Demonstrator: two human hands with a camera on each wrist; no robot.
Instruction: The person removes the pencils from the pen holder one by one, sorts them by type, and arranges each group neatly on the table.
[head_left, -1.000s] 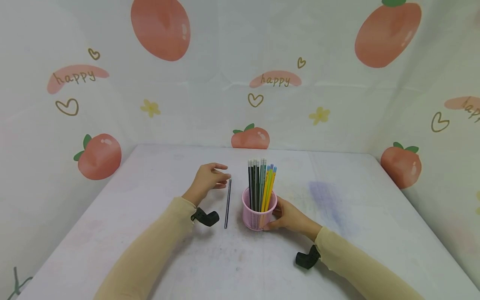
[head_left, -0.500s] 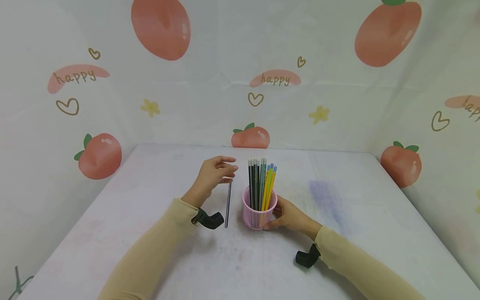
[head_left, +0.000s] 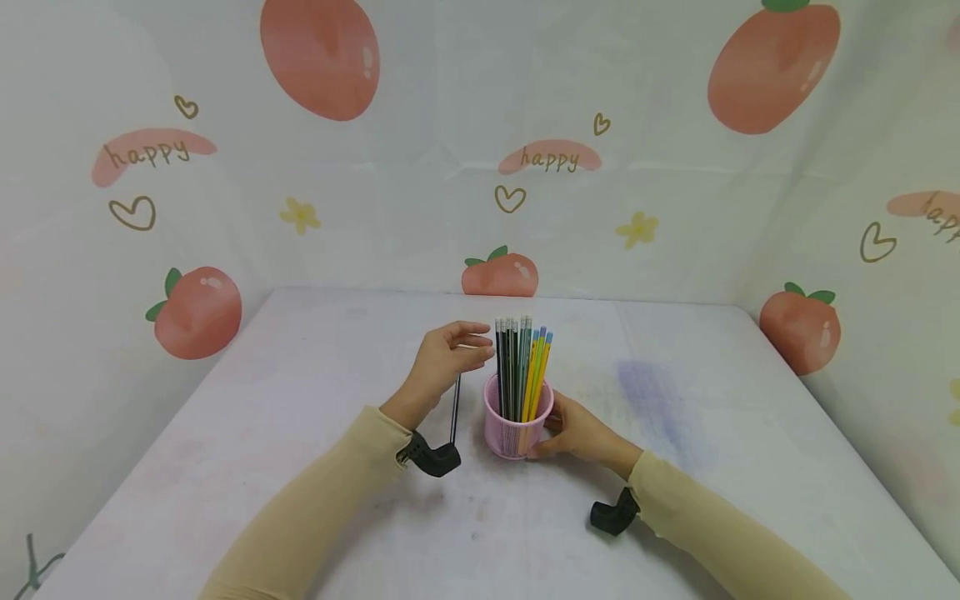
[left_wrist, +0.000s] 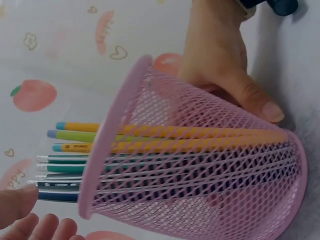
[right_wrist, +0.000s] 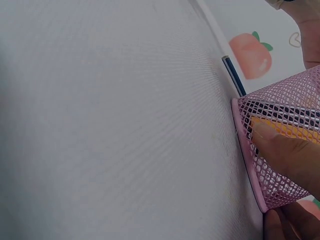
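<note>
- Head view: the pink mesh cup (head_left: 501, 437) is standing upright on the white surface (head_left: 525, 533), with the pencils (head_left: 513, 371) leaning together inside it. Step in hand, as judged: the right grip (head_left: 581, 433) is steadying the cup while the left grip (head_left: 441, 360) is hovering at the pencil tops. A lone pencil (head_left: 455, 412) is lying left of the cup, partly hidden by that grip and its black wrist camera (head_left: 437, 459). Next move is probably calling for a fine thumb-and-finger pinch — cup kept steady.
- Left wrist view: the left grip is parting loosely, thumb (left_wrist: 19, 206) just beside a dark pencil's end, fingertips (left_wrist: 47, 227) curving apart from it. No hold is showing; cannot tell whether the thumb is touching.
- Right wrist view: the right grip is closing round the cup — thumb pressing the mesh near the base, fingers curling underneath. A dark pencil end, likely the lone one, is showing beyond the cup.
</note>
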